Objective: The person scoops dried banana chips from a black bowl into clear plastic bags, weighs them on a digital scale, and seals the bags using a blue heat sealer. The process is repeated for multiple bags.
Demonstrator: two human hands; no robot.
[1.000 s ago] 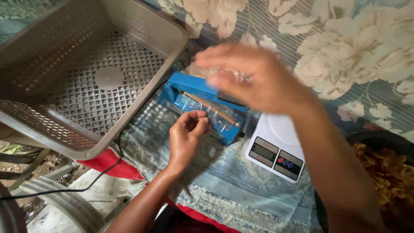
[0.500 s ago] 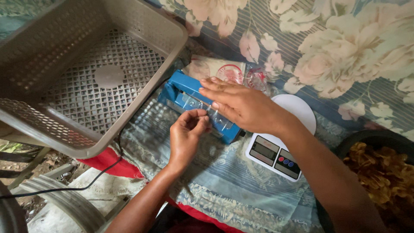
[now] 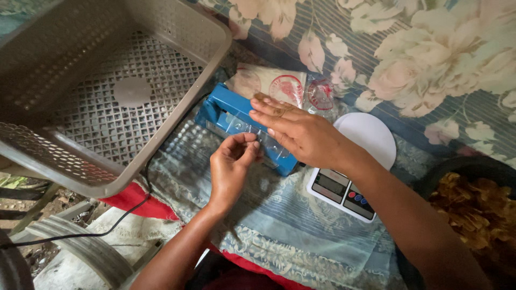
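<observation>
Pressing down flat, the right hand (image 3: 301,134) lies palm-down with fingers stretched straight across the arm of the blue plastic heat sealer (image 3: 236,121) at the centre of the frame; it grips nothing, and the spread fingers seem placed to put even weight along the bar. Under that bar runs the mouth of a clear plastic bag (image 3: 252,131), which lies across the sealer just left of centre. The left hand (image 3: 231,166) comes up from the lower middle of the frame with its fingers curled and the thumb and fingertips pinched together on the near edge of the bag, apparently to keep the film taut and straight while the bar bears on it.

Just behind the sealer, toward the upper middle, sit flat clear packets with round red printed labels (image 3: 279,86), near enough to be reached from the sealer. A white digital kitchen scale with a round platform (image 3: 355,161) lies just right of the sealer, partly under the right forearm. A grey perforated plastic basket (image 3: 123,91) fills the upper left, tilted, its rim overhanging the pale blue patterned cloth (image 3: 301,236) that everything rests on. A black cord (image 3: 107,225) trails off to the lower left. At the right edge a dark bowl holds golden-brown chips (image 3: 478,215).
</observation>
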